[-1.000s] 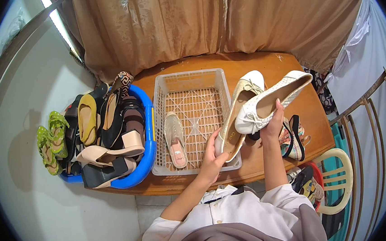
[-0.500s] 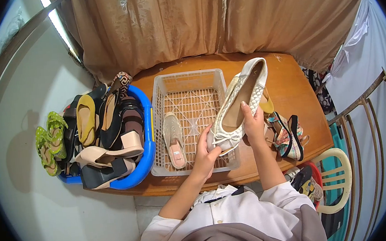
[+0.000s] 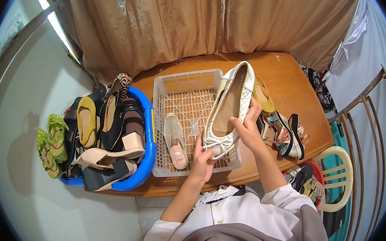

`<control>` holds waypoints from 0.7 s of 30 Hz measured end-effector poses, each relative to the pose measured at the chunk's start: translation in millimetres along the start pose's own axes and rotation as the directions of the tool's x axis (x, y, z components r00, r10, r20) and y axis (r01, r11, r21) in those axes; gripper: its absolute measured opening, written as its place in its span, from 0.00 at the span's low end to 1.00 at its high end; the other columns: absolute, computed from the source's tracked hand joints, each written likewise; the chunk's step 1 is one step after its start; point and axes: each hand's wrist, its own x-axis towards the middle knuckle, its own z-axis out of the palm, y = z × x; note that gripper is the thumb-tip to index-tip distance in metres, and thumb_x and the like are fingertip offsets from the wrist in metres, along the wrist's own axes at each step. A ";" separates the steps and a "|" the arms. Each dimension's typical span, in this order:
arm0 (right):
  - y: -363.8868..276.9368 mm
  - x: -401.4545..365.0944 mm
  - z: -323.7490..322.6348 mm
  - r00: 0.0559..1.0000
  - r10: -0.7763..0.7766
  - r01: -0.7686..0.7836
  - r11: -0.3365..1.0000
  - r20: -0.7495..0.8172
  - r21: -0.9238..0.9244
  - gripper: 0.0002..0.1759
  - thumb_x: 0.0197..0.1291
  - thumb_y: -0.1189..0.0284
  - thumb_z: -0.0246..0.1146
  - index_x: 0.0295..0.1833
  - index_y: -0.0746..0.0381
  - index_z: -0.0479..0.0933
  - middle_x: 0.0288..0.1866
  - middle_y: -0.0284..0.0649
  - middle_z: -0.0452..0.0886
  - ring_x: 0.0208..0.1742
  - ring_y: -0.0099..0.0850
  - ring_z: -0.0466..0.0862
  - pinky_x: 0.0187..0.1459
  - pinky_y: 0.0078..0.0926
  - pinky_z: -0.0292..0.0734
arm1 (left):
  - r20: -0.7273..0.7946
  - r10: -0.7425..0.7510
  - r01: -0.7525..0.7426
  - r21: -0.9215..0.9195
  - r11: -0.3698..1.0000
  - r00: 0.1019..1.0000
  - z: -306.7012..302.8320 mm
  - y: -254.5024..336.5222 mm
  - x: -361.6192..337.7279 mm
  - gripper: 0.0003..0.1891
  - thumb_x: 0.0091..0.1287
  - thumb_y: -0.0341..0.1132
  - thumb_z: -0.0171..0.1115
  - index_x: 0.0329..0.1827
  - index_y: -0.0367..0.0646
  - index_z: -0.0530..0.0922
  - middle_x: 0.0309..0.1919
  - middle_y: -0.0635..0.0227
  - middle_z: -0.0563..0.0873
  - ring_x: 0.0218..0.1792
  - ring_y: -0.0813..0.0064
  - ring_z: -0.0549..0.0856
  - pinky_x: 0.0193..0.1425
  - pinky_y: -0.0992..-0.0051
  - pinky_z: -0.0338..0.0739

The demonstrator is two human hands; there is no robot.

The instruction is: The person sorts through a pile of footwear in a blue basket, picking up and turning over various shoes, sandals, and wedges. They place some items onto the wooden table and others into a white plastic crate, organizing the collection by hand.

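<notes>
A white woven ballet flat (image 3: 229, 113) with a bow at its toe is held up over the right side of a clear plastic basket (image 3: 189, 79). At the toe, my left hand (image 3: 202, 164) is closed with its thumb just under the bow. My right hand (image 3: 249, 126) grips the side, its thumb pressed inside on the insole. Behind the flat's left side shows another white edge, mostly hidden. One silvery slip-on shoe (image 3: 175, 140) with a pink insole lies in the basket, left of my hands.
On the left a blue tub (image 3: 147, 162) is heaped with shoes, including beige heels (image 3: 114, 155) and green dotted flats (image 3: 57, 135). To the right on the wooden table (image 3: 290, 83) are a yellow flat (image 3: 263, 96) and patterned wedge sandals (image 3: 290, 137). A cream chair (image 3: 337, 172) stands beyond the edge.
Both hands have shifted the white flat slightly left, and it has tilted a little. More of the yellow flat behind it now shows. My right hand's fingers have moved around the shoe's side.
</notes>
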 end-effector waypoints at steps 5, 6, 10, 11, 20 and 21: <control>-11.8 29.5 -34.9 0.950 0.308 -0.188 0.679 -0.043 0.710 0.55 0.47 0.64 0.68 0.73 0.47 0.37 0.65 0.51 0.56 0.61 0.42 0.68 0.57 0.36 0.70 | 0.038 -0.017 0.017 0.014 1.000 0.999 -9.3 -0.5 -6.1 0.41 0.48 0.20 0.44 0.71 0.44 0.51 0.60 0.60 0.70 0.59 0.66 0.74 0.58 0.65 0.73; -9.4 34.8 -41.7 0.957 0.289 -0.208 0.582 0.039 0.786 0.55 0.47 0.59 0.68 0.73 0.45 0.36 0.64 0.50 0.58 0.60 0.41 0.69 0.57 0.35 0.70 | 0.018 -0.027 0.026 0.070 0.997 0.999 -10.4 1.6 -9.7 0.41 0.47 0.19 0.44 0.72 0.43 0.51 0.59 0.60 0.70 0.58 0.68 0.74 0.57 0.69 0.73; -10.5 44.7 -51.0 0.970 0.238 -0.169 0.515 0.049 0.840 0.50 0.51 0.45 0.62 0.73 0.44 0.42 0.62 0.45 0.64 0.64 0.37 0.66 0.61 0.34 0.66 | 0.031 -0.046 0.041 0.133 0.990 0.998 -11.7 3.4 -17.1 0.40 0.48 0.19 0.45 0.72 0.38 0.51 0.60 0.61 0.70 0.54 0.74 0.75 0.49 0.81 0.72; -6.2 45.2 -48.2 0.969 0.247 -0.133 0.543 -0.006 0.829 0.47 0.53 0.45 0.61 0.73 0.46 0.46 0.61 0.45 0.65 0.64 0.37 0.66 0.62 0.33 0.63 | 0.038 -0.057 0.050 0.161 0.986 0.998 -14.4 2.4 -17.4 0.40 0.48 0.19 0.45 0.71 0.38 0.51 0.60 0.61 0.70 0.54 0.75 0.75 0.48 0.82 0.72; 13.2 36.5 -36.1 0.984 0.167 -0.087 0.748 -0.060 0.658 0.14 0.61 0.63 0.58 0.49 0.58 0.72 0.44 0.32 0.72 0.46 0.22 0.71 0.50 0.20 0.65 | 0.086 -0.033 0.004 0.321 0.947 0.996 -11.2 2.5 -23.3 0.40 0.48 0.21 0.48 0.70 0.36 0.52 0.62 0.59 0.65 0.61 0.71 0.67 0.61 0.78 0.62; 14.8 36.2 -33.8 0.983 0.164 -0.080 0.775 -0.077 0.627 0.12 0.61 0.65 0.59 0.48 0.58 0.72 0.43 0.31 0.72 0.45 0.21 0.71 0.49 0.20 0.66 | 0.073 -0.044 0.020 0.311 0.950 0.996 -12.4 1.0 -22.7 0.40 0.48 0.21 0.48 0.70 0.36 0.52 0.62 0.59 0.65 0.61 0.71 0.66 0.62 0.78 0.61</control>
